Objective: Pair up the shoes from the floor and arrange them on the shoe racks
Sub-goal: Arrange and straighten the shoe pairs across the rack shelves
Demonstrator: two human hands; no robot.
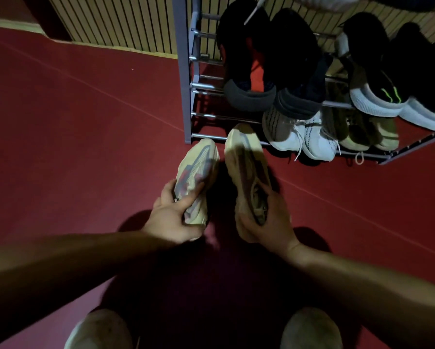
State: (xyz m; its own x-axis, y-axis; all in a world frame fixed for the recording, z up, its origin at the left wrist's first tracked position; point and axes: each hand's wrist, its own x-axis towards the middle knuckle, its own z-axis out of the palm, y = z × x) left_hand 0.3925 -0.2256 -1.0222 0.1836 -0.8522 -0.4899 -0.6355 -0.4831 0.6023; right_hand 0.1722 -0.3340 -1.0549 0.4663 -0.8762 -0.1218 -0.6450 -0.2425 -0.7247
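Observation:
I hold a pair of cream sneakers with grey and pink side panels above the red floor. My left hand (174,215) grips the heel end of the left sneaker (197,170). My right hand (266,220) grips the right sneaker (244,159) at its collar, fingers inside the opening. Both toes point at the front left corner of the metal shoe rack (187,96). On the rack's lowest shelf stand a white pair (297,137) and an olive pair (362,133). The shelf above carries a black pair with an orange tongue (266,71) and a black pair with white soles (397,81).
Red floor (72,127) spreads to the left and in front of the rack. A slatted wooden wall (115,21) runs behind. The lowest shelf has a gap (208,122) left of the white pair. My own two light shoes (100,331) show at the bottom edge.

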